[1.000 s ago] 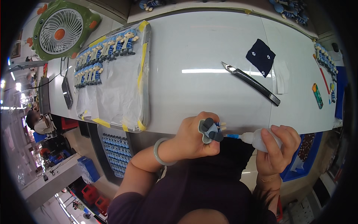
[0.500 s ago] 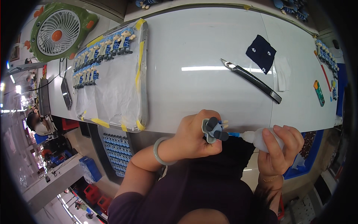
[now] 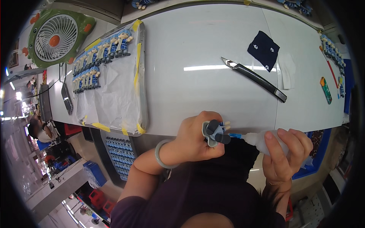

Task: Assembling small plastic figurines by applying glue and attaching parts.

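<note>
My left hand (image 3: pixel 197 136) is closed around a small figurine (image 3: pixel 216 133), its dark soles turned up toward me. Pale blue and grey-green parts show around the soles; its head is hidden in my fingers. In my right hand (image 3: pixel 285 155) is a white squeeze bottle (image 3: pixel 262 141) lying roughly level. Its blue nozzle (image 3: pixel 235 135) points left at the figurine, close beside one shoe; whether it touches cannot be made out. Both hands are just off the table's near edge.
On the white table (image 3: pixel 182 95) lie a black craft knife (image 3: pixel 260 81), blade out, a dark patterned cloth (image 3: pixel 263 51) and a green cutter (image 3: pixel 326 91). A paper-lined tray (image 3: pixel 114 98) with rows of figurines stands at left, near a green fan (image 3: pixel 57 38). More figurines (image 3: pixel 332 53) line the right edge.
The squeeze bottle has moved slightly right, while the figurine in my left hand sits a little farther left. The whole view has shifted slightly. Both grips stay the same.
</note>
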{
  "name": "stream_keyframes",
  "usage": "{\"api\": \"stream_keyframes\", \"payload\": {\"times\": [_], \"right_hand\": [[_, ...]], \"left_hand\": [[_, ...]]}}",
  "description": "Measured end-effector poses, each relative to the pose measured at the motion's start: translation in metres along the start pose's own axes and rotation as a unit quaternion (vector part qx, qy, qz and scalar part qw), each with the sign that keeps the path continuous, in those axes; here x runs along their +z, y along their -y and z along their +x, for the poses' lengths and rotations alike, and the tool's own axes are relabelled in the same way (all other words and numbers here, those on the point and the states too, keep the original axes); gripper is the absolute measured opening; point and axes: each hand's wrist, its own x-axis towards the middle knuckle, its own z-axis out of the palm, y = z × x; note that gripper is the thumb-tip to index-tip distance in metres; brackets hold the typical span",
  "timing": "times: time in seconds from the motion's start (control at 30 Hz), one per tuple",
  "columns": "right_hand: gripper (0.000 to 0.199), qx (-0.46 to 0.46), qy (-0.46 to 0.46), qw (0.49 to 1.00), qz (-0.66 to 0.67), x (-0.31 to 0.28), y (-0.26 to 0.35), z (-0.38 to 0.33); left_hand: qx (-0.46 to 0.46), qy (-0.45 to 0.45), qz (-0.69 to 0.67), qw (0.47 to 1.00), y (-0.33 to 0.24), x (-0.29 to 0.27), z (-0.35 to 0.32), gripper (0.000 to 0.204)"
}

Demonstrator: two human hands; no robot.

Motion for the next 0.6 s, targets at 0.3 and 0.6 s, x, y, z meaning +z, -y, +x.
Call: {"api": "stream_keyframes", "payload": {"times": [0.3, 0.6], "right_hand": [[0.018, -0.011, -0.007, 1.0, -0.007, -0.0017, -0.0009, 0.0026], [0.019, 0.001, 0.001, 1.0, 0.009, -0.0051, -0.0012, 0.0041]], "left_hand": [[-0.011, -0.002, -0.016, 1.0, 0.0004, -0.0008, 0.0003, 0.025], [-0.042, 0.0, -0.016, 0.999, -0.0013, 0.0002, -0.0012, 0.025]]}}
